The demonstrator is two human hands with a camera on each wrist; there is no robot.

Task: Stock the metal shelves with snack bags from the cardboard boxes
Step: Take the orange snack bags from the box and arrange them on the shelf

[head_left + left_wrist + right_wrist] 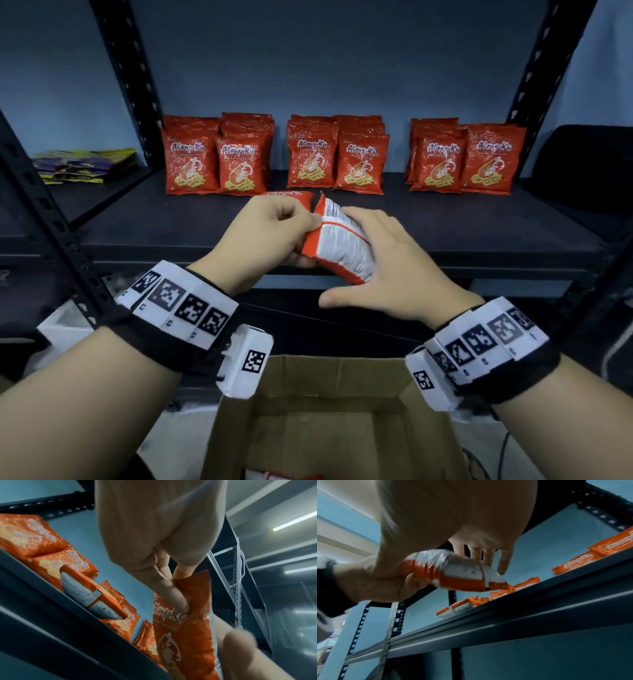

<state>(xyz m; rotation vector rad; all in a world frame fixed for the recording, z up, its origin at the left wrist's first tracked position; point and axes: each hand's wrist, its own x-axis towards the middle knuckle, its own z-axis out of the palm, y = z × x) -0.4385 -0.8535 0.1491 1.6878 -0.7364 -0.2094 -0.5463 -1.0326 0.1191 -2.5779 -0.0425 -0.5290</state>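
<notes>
Above the front edge of the metal shelf (445,219), the left hand (270,229) pinches a red snack bag (339,240) by its top corner while the right hand (387,267) cups its side with relaxed fingers; the bag looks light, crinkly and probably slippery, best held by its seams.

Red shrimp-printed snack bags (310,156) on a black shelf (445,219); white checkered wristbands (178,301).

Blue-grey wall (308,61) behind the rack, dim light in front of me. Black slotted uprights (126,78) either side. Neighbouring shelf unit on my left carries a flat pile of yellow-purple packets (85,166). Dark chair back (589,168) far right. Strip lights (295,522) on the ceiling, pale floor (178,442) below.
</notes>
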